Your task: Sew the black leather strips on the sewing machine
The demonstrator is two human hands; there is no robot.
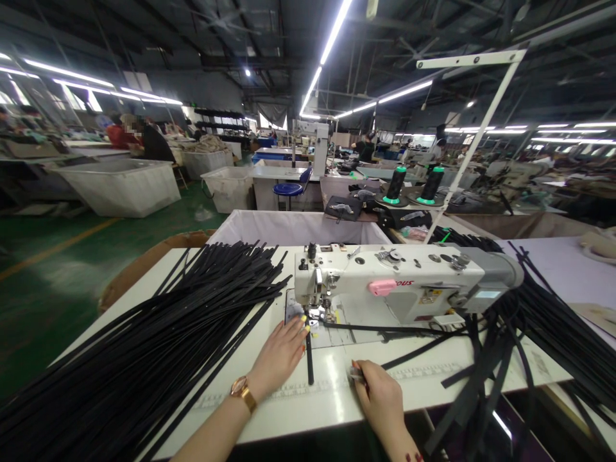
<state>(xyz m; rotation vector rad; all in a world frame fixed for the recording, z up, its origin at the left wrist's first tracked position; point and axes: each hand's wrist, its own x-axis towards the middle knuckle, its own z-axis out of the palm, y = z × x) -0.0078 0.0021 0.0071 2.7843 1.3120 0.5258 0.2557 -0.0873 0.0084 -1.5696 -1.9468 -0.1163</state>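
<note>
A white sewing machine [346, 276] stands on the table, with its needle and presser foot area [317, 311] at the left end. My left hand [283, 343] lies flat beside the presser foot, fingers stretched out, fingertips at a short black strap [310, 359] that runs from under the foot toward me. Another black strap [385, 328] extends from the foot to the right. My right hand [380, 391] is closed near the table's front edge, around a small metallic tool [356, 373] mostly hidden by the fingers. A printed ruler strip [418, 371] crosses the table under both hands.
Many black straps [192, 314] lie heaped on the table at left. More straps [491, 372] hang over the front edge at right. Thread cones [395, 186] stand behind the machine, beside a white thread stand [476, 135]. A lined bin [289, 224] adjoins the far edge.
</note>
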